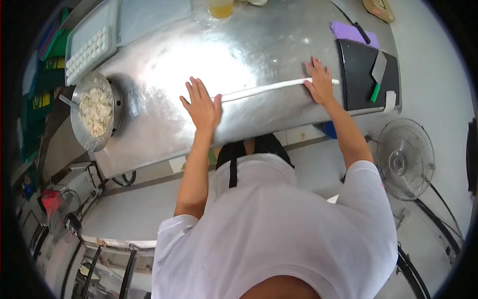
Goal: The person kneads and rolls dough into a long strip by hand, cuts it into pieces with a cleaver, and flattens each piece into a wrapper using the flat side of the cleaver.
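Observation:
A long, thin white rope of dough (264,90) stretches across the shiny metal table (284,55). My left hand (201,107) lies flat over the rope's left end, its fingers spread and pointing away from me. Toward the other end, my right hand (319,82) rests on the rope with fingers apart, and a short tip of dough shows beyond it. Both palms hide the dough beneath them.
At the left stands a metal bowl (113,130) of crumbly pale filling (95,112), near a tray of small white balls (89,52). On the right, a green-handled cleaver (379,69) lies on a black board (352,74), beside a purple cloth (346,32). A cup of yellow liquid (220,9) stands at the back.

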`<state>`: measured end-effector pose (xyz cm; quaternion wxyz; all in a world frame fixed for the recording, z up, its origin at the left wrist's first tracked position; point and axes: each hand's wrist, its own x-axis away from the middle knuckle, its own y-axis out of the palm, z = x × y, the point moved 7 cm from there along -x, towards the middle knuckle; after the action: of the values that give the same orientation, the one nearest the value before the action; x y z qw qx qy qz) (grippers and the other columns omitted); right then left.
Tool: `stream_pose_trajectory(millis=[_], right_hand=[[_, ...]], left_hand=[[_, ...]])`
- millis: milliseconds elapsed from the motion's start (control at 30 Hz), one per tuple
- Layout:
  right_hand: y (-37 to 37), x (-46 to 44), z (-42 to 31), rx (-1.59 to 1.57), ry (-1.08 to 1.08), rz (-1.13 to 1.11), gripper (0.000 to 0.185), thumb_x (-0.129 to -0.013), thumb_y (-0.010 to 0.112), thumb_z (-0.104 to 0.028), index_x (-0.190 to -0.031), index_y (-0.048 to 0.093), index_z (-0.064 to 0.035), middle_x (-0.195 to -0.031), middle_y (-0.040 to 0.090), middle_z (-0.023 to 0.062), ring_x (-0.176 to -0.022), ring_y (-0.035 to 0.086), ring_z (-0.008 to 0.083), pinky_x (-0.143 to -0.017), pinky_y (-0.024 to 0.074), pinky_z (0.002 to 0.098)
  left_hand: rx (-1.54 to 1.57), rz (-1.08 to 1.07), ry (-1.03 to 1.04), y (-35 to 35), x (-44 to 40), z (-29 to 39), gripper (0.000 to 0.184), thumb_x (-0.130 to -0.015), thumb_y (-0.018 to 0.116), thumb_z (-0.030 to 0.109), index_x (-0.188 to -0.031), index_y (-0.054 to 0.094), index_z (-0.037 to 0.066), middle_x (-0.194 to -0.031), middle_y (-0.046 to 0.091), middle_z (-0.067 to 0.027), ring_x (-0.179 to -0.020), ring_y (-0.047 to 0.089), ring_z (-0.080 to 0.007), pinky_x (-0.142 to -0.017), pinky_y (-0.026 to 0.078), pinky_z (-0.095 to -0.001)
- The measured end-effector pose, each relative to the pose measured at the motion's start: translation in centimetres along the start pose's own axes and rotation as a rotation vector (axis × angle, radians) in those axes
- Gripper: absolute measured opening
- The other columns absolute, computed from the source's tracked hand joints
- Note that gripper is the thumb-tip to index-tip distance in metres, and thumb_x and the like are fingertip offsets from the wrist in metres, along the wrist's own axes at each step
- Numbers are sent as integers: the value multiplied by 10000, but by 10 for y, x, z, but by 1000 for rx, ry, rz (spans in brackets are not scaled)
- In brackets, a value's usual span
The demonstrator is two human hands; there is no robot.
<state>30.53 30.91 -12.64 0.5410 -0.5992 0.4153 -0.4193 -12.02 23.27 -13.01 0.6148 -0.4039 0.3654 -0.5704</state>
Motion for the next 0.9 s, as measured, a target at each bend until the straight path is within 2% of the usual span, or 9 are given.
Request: stream_pose_trajectory(millis=[100, 167, 300, 367, 433, 567, 633, 767, 900], right_hand=[[2, 45, -9, -137, -98, -43, 811, -921, 672, -429, -1612, 349, -154, -1698, 202, 218, -1576, 158, 406, -1235, 109, 631], [-16, 45, -62, -150, 112, 173, 825, -900, 718, -340, -1597, 355, -87, -1684, 223, 235, -1580, 154, 393, -1250, 93, 601], [-9, 16, -295, -917, -154, -155, 874, -949, 612, -490, -1596, 301, 8, -1660, 253, 280, -1564, 190, 429, -1267, 114, 553], [-3, -15, -328, -437, -177, -102, 842, -997, 533, -485, -1616, 240, 4, -1692, 160, 271, -1575, 127, 437, -1282, 85, 519], [0, -64, -308, -709, -119, -22, 839, -1011, 499, -500, -1618, 225, 11, -1682, 177, 287, -1580, 94, 439, -1279, 85, 537], [8, -107, -270, -585, -29, 210, 813, -1026, 456, -506, -1590, 275, 51, -1671, 236, 274, -1578, 154, 411, -1274, 104, 547], [20, -68, -287, -16, -184, 53, 849, -1006, 485, -530, -1591, 274, 48, -1690, 224, 225, -1578, 196, 350, -1273, 137, 529], [2, 42, -264, -400, -342, -174, 735, -993, 561, -459, -1574, 381, -47, -1665, 334, 137, -1565, 263, 267, -1261, 182, 512], [-1, -8, -231, -175, -279, -100, 760, -996, 556, -499, -1623, 316, -143, -1697, 269, 118, -1576, 220, 311, -1257, 148, 567]], left_hand=[[-42, -12, -9, -4, 51, 16, 860, -988, 578, 376, -1608, 184, -72, -1692, 168, -267, -1573, 138, -444, -1205, 71, -705], [-142, 8, -49, -4, 59, 34, 837, -993, 570, 346, -1608, 185, -71, -1689, 180, -266, -1570, 153, -444, -1204, 77, -708], [198, -126, 148, 46, 50, 69, 782, -1025, 529, 345, -1635, 182, 1, -1726, 137, -177, -1602, 99, -338, -1214, 46, -695], [-328, 41, 148, 64, 18, 55, 777, -1034, 489, 398, -1648, 173, 43, -1738, 114, -136, -1608, 80, -307, -1226, 64, -667], [-494, 216, 162, 48, -18, 53, 795, -1038, 458, 468, -1660, 152, 79, -1749, 95, -86, -1609, 74, -288, -1242, 125, -625], [-108, -13, -30, 13, -66, 43, 813, -1017, 500, 399, -1625, 181, -35, -1726, 100, -209, -1603, 88, -359, -1219, 116, -680], [-3, 19, 10, 11, -31, 35, 712, -1030, 458, 323, -1582, 272, -87, -1691, 212, -249, -1580, 166, -400, -1223, 124, -660], [117, 57, -12, 7, 51, 23, 657, -1027, 443, 285, -1557, 339, -89, -1662, 281, -265, -1551, 254, -404, -1250, 123, -569], [-44, 129, -165, -2, -3, 12, 713, -1011, 481, 288, -1569, 282, -108, -1665, 238, -296, -1559, 213, -426, -1245, 103, -603]])
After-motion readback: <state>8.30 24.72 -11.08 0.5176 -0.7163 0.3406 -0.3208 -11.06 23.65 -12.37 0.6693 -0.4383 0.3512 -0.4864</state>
